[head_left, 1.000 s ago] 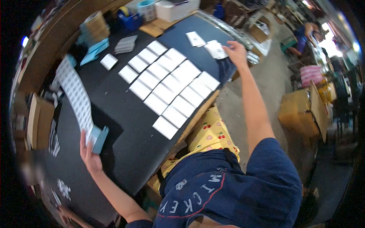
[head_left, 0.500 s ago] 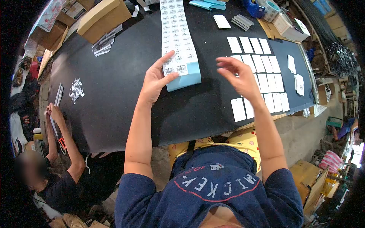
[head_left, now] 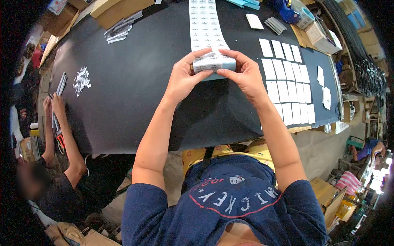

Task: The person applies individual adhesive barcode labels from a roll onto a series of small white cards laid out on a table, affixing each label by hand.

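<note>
A long strip of barcode labels (head_left: pixel 205 30) on pale blue backing runs from the far edge of the black table towards me. Its near end is bent over between my hands. My left hand (head_left: pixel 184 78) pinches the left side of the bend, thumb below and fingers above. On the right side, my right hand (head_left: pixel 243 74) grips the same strip in the same way. Both thumbs press the front edge, nearly meeting at the middle. To the right of my hands lie rows of white cards (head_left: pixel 283 69).
On the left, a co-worker's hands (head_left: pixel 55 106) hold grey strips near orange-handled scissors (head_left: pixel 60 141). A pile of small cut pieces (head_left: pixel 81 81) lies nearby. Cardboard box (head_left: pixel 119 10) stands at the back left; a white box (head_left: pixel 322 37) and tape rolls (head_left: pixel 305 18) at the back right.
My right hand has moved left from the air near the cards and taken hold of the label strip. The strip's near end, flat before, is now bent up between both hands.
</note>
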The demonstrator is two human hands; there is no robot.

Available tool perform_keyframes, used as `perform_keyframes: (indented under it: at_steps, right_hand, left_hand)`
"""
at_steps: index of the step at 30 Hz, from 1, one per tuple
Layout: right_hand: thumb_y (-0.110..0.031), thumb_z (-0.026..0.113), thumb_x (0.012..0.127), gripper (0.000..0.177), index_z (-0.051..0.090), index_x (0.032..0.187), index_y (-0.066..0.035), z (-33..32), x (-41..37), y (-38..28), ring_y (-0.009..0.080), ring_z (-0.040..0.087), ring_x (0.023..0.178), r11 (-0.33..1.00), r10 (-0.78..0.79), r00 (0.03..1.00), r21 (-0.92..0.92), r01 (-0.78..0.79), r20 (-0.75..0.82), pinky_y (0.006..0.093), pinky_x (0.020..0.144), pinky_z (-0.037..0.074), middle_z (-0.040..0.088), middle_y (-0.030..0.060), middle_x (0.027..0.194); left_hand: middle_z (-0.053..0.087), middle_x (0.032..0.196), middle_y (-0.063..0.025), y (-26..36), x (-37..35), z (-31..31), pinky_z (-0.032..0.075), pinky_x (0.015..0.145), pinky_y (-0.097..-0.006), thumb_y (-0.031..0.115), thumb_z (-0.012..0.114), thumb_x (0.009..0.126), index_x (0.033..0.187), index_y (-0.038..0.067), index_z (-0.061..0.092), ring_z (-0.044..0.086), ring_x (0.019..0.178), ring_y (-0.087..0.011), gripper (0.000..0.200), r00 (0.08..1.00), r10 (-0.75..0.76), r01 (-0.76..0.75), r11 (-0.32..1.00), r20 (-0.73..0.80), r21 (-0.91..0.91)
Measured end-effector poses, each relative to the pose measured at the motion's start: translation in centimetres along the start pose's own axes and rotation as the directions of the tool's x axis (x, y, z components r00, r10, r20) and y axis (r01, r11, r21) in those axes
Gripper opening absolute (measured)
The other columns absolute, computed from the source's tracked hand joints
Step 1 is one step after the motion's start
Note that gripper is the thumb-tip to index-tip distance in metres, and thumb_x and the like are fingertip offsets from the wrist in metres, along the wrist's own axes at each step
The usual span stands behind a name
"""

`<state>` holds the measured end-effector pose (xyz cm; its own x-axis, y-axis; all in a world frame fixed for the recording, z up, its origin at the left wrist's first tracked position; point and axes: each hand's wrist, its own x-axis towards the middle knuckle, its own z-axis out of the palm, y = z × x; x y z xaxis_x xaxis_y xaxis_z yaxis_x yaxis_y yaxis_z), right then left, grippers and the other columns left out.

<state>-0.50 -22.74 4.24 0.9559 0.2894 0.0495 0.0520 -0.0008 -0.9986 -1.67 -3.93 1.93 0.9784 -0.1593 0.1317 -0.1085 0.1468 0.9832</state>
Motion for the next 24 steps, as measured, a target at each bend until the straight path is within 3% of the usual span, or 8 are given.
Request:
perform_keyframes:
  at_steps: [6,12,15,17,18,20,22,24]
  right_hand:
    - [-0.001,0.073,0.077,0.031,0.068,0.108,-0.003,0.3,0.3,0.2,0.0099,0.062,0.091,0.996,-0.032,0.999,-0.079,0.031,-0.016,0.0241,0.082,0.049,0.069,0.0053,0.101]
    - [-0.003,0.074,0.076,0.023,0.072,0.099,-0.003,0.2,0.1,0.8,0.0093,0.061,0.088,0.999,0.043,0.998,0.015,-0.042,-0.047,0.0232,0.079,0.049,0.069,0.0046,0.096]
    - [-0.008,0.078,0.073,0.025,0.073,0.097,-0.006,-0.1,0.1,1.4,0.0104,0.058,0.086,0.995,-0.065,0.994,-0.08,0.059,-0.082,0.0233,0.074,0.048,0.064,0.0036,0.095]
    - [-0.014,0.082,0.069,0.029,0.073,0.096,-0.01,0.0,0.0,0.8,0.0161,0.055,0.085,0.902,-0.178,0.972,-0.421,0.099,-0.155,0.0275,0.075,0.046,0.058,0.0048,0.097]
    - [-0.014,0.082,0.069,0.029,0.073,0.096,-0.01,0.0,-0.1,0.2,0.0161,0.055,0.085,0.902,-0.177,0.972,-0.42,0.099,-0.151,0.0275,0.075,0.046,0.058,0.0048,0.097]
    - [-0.019,0.084,0.064,0.034,0.074,0.096,-0.011,0.1,-0.2,-1.4,0.0214,0.052,0.088,0.497,-0.589,0.807,-0.807,0.319,-0.043,0.0334,0.08,0.043,0.056,0.0074,0.103]
    - [-0.017,0.08,0.067,0.028,0.073,0.094,-0.01,0.1,-0.1,-1.9,0.0239,0.053,0.089,0.546,-0.569,0.822,-0.754,0.366,-0.014,0.0368,0.083,0.04,0.058,0.0062,0.097]
    - [-0.013,0.075,0.072,0.021,0.072,0.092,-0.009,0.1,0.4,-2.0,0.0229,0.054,0.09,0.407,-0.597,0.775,-0.754,0.516,0.209,0.0366,0.081,0.039,0.06,0.0042,0.09]
  left_hand:
    - [0.065,0.11,-0.0089,0.6,-0.1,0.0,0.051,0.086,-0.0252,0.0,0.07,0.081,0.122,0.001,0.057,0.062,0.098,-0.0123,0.042,0.998,-0.036,0.039,0.997,-0.042,0.068]
    - [0.069,0.095,-0.0069,0.2,-0.2,0.0,0.052,0.078,-0.0233,0.002,0.072,0.081,0.102,0.0,0.067,0.064,0.087,-0.0105,0.022,0.995,-0.056,0.058,0.998,-0.087,0.018]
    - [0.07,0.095,-0.0071,-0.2,-0.1,0.0,0.052,0.076,-0.0225,0.001,0.071,0.081,0.099,0.0,0.068,0.064,0.085,-0.0098,0.018,0.996,-0.021,0.024,0.999,-0.087,0.033]
    - [0.07,0.094,-0.0076,-0.3,-0.1,-0.1,0.053,0.075,-0.0227,0.0,0.07,0.082,0.099,-0.001,0.069,0.064,0.084,-0.0097,0.018,0.993,-0.051,0.054,0.998,-0.106,0.024]
    - [0.07,0.094,-0.0076,-0.3,-0.1,-0.1,0.053,0.075,-0.0227,0.0,0.07,0.082,0.099,-0.001,0.069,0.064,0.084,-0.0097,0.018,0.993,-0.052,0.055,0.998,-0.11,0.025]
    - [0.07,0.094,-0.0081,-0.3,-0.1,-0.1,0.053,0.075,-0.0223,0.0,0.07,0.082,0.098,-0.001,0.07,0.065,0.084,-0.0098,0.017,0.99,-0.052,0.056,0.998,-0.131,0.023]
    - [0.071,0.091,-0.0079,-0.6,0.0,-0.1,0.053,0.072,-0.0217,0.003,0.07,0.082,0.099,0.001,0.071,0.065,0.081,-0.0092,0.017,0.991,-0.023,0.025,1.0,-0.134,0.011]
    - [0.071,0.088,-0.0076,-0.7,0.0,0.0,0.054,0.07,-0.021,0.005,0.07,0.083,0.099,0.003,0.071,0.066,0.079,-0.0086,0.017,0.991,0.006,-0.006,1.0,-0.134,0.0]
